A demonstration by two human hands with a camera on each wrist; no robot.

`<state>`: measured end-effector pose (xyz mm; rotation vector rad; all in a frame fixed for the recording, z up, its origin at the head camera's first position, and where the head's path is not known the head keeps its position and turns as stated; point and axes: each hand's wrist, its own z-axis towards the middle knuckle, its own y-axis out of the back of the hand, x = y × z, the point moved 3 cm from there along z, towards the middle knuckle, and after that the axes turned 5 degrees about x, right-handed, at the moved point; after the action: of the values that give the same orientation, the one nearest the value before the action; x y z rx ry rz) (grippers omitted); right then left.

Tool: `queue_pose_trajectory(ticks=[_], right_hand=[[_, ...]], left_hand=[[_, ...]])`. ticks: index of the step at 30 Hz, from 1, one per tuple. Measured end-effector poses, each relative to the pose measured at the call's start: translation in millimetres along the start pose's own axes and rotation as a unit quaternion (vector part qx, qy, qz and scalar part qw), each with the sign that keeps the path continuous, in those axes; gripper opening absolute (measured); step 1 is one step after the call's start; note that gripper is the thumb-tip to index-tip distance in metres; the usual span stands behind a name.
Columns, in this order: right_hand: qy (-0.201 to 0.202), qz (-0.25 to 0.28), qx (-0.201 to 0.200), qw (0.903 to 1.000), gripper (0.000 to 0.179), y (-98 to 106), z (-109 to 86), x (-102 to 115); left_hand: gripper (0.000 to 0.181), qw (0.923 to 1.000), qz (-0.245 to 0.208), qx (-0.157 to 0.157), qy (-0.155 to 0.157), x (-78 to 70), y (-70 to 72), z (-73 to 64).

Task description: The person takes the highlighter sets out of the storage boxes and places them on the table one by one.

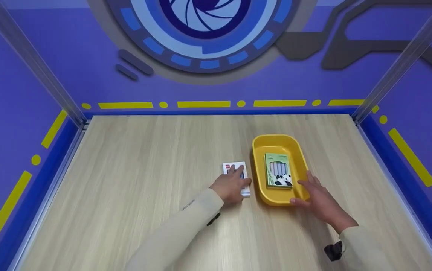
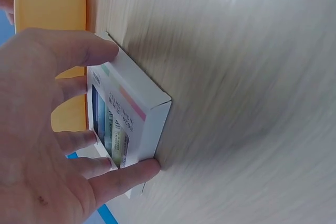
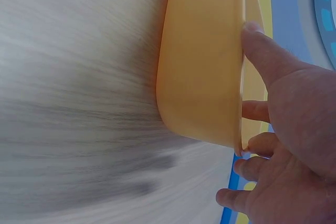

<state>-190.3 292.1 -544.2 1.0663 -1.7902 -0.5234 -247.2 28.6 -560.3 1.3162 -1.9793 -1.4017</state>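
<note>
In the head view my left hand (image 1: pixel 231 186) spreads over a white box of highlighters (image 1: pixel 248 194) lying on the table. The left wrist view shows the left hand (image 2: pixel 47 124) holding this box (image 2: pixel 139 90) between the thumb at one edge and the little finger at the opposite one; printed lettering and a window of pens face the palm. My right hand (image 1: pixel 323 203) is at the near right corner of a yellow plastic basin (image 1: pixel 258 165), fingers spread, thumb tip on the rim. A green box with a panda and colored pens (image 1: pixel 277 169) lies inside the basin.
The wooden tabletop (image 1: pixel 125 165) extends around the basin, which stands just right of the highlighter box. Blue-purple panels with yellow dashes (image 1: pixel 203 104) enclose the table at the back and sides, with metal posts (image 1: pixel 46 71) at the corners.
</note>
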Motion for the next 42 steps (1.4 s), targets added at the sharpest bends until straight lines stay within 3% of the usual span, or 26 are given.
queue_pose_trajectory(ticks=[14, 24, 42], right_hand=[[0.005, -0.007, -0.002, 1.0, 0.092, 0, -0.3, 2], [-0.009, -0.009, -0.002, 0.9999, 0.093, -1, 0.7, 1], [-0.001, -0.016, -0.006, 0.9999, 0.093, 0, 1.0, 2]], left_hand=[[0.061, 0.9997, 0.026, -0.002, 0.002, 0.2, 1.4, -0.3], [0.06, 0.9999, 0.003, -0.003, 0.012, 0.4, 8.9, -5.4], [0.069, 0.9996, 0.016, -0.016, 0.014, 0.8, 17.5, -7.2]])
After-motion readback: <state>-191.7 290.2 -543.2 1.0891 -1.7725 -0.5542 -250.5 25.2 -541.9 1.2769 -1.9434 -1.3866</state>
